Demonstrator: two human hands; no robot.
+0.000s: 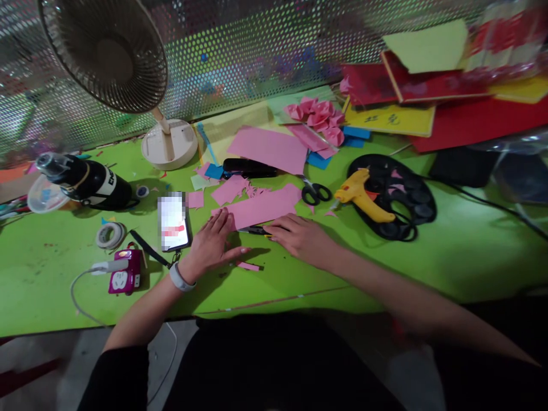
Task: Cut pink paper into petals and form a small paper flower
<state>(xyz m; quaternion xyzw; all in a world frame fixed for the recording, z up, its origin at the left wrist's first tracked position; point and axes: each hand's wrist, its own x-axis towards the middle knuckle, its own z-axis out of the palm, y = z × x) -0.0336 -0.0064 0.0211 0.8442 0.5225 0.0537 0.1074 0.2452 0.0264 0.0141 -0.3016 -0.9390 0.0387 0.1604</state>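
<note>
My left hand (pixel 213 240) lies flat, its fingers pressing the left end of a long pink paper strip (pixel 265 208) and its thumb spread on the green table. My right hand (pixel 299 238) is at the strip's lower right edge, with fingers curled round the end of what looks like a utility knife (pixel 256 230). The knife's thin tip points left along the strip's lower edge; a bit of yellow shows by the fingertips. A narrow pink paper offcut (pixel 249 266) sits between my hands. Black-handled scissors (pixel 315 193) lie just beyond the strip's right end.
A phone (pixel 173 221), tape roll (pixel 110 235) and purple plug adapter (pixel 125 273) are at left, below a bottle (pixel 92 182) and fan (pixel 169 142). A stapler (pixel 249 168) and pink paper flowers (pixel 317 117) lie behind. On the right, a yellow glue gun (pixel 370 197) rests on a black tray (pixel 422 200).
</note>
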